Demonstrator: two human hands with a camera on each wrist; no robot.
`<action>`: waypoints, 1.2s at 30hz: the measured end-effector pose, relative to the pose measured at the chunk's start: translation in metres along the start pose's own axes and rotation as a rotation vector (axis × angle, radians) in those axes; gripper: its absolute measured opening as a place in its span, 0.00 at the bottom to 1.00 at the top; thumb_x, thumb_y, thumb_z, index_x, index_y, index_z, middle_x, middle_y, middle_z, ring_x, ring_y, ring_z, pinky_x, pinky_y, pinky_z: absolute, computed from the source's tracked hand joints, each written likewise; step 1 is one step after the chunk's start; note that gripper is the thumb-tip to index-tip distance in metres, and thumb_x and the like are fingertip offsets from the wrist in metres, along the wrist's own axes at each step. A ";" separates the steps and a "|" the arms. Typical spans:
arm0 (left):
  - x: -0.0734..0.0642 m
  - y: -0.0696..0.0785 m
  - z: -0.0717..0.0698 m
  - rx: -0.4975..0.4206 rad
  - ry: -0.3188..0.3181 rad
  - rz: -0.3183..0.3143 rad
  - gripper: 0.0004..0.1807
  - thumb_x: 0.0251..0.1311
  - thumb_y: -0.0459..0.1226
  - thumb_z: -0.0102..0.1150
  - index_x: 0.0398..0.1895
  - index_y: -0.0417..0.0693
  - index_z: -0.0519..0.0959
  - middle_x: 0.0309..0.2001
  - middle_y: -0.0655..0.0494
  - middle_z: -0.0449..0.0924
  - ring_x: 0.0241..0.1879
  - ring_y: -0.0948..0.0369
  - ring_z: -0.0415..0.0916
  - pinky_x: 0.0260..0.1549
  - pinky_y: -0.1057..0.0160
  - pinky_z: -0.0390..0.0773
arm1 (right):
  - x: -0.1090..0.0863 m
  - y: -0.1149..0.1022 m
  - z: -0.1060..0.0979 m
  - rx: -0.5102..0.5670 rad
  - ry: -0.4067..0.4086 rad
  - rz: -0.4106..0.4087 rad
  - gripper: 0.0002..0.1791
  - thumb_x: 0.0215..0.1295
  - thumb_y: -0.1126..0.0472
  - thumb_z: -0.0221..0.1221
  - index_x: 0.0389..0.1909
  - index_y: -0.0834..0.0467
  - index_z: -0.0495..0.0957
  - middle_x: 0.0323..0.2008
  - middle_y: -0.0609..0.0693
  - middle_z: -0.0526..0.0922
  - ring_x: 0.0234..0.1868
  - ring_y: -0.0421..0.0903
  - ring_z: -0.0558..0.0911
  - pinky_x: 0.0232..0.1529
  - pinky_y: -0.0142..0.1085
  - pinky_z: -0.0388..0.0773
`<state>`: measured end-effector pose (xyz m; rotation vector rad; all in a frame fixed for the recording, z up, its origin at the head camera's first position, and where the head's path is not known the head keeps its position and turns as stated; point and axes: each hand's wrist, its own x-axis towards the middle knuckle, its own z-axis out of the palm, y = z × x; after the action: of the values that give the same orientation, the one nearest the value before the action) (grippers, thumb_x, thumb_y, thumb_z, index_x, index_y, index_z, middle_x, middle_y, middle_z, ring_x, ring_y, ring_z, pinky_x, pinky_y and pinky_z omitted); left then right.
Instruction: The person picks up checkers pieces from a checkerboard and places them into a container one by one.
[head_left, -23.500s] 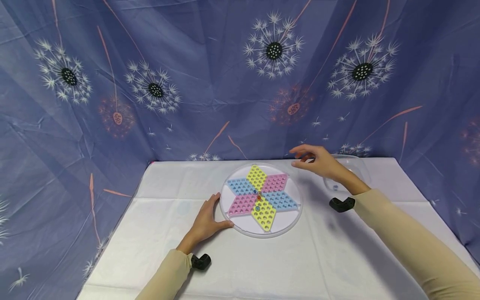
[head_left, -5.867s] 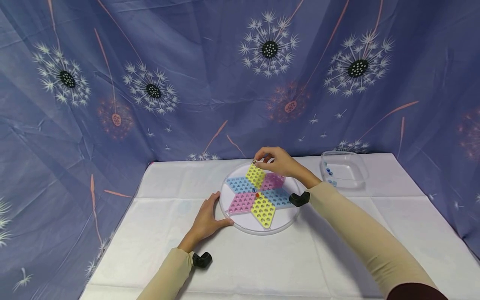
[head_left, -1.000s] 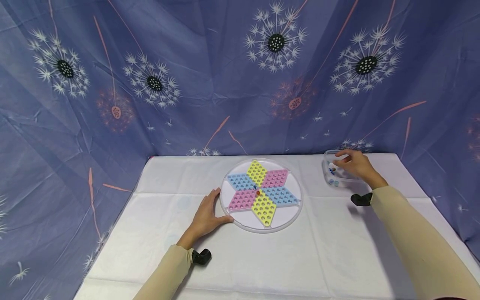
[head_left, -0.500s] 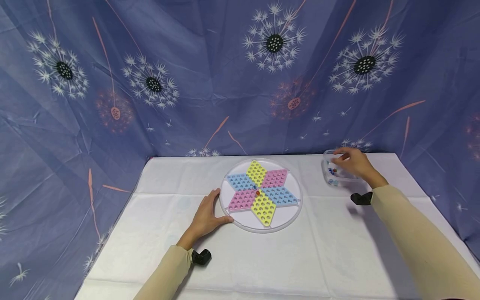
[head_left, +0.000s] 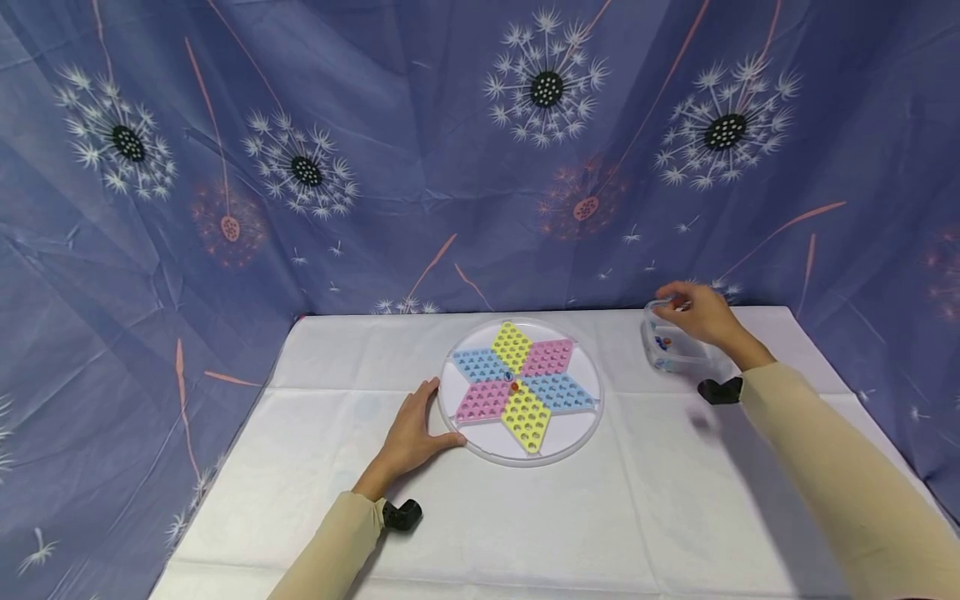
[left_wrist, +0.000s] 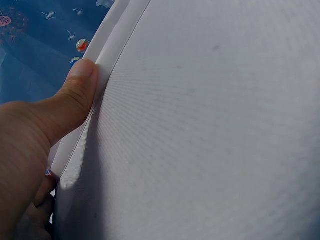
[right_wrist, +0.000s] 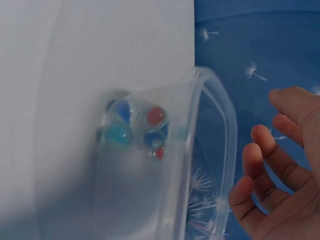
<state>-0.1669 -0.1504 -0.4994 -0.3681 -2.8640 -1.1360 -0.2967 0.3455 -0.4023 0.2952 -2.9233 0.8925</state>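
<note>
A creased white cloth [head_left: 562, 533] covers the table. A blue curtain [head_left: 420, 125] with a dandelion print hangs along the rear and sides. The round game board [head_left: 573, 433] lies flat near the table's rear edge, its six-pointed star in yellow, pink and blue. A blue marble [head_left: 508, 377] and a red marble [head_left: 514, 386] sit near the star's centre. The clear box [head_left: 690, 362] stands to the right of the board, well apart.

The left hand [head_left: 407, 433] is spread, thumb and fingers against the board's rim. The right hand [head_left: 705, 315] is above the box, fingers loosely curved and apart, and blocks part of the rim in the head view. Each wrist bears a black camera unit [head_left: 402, 515].

The left wrist view shows the thumb pad on the rim. The right wrist view, partly blurred, shows teal, blue and red loose marbles [right_wrist: 117, 134] grouped inside the box.
</note>
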 end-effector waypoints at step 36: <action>-0.002 0.000 0.001 -0.022 -0.009 -0.017 0.61 0.40 0.55 0.78 0.75 0.43 0.55 0.74 0.42 0.54 0.72 0.45 0.52 0.71 0.46 0.55 | 0.004 -0.094 0.011 0.095 0.034 -0.252 0.18 0.66 0.51 0.63 0.54 0.51 0.79 0.35 0.49 0.83 0.32 0.46 0.81 0.30 0.40 0.77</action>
<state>-0.1652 -0.1498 -0.5005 -0.3513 -2.8705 -1.1725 -0.2815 0.2625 -0.3602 0.6313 -2.7354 0.9848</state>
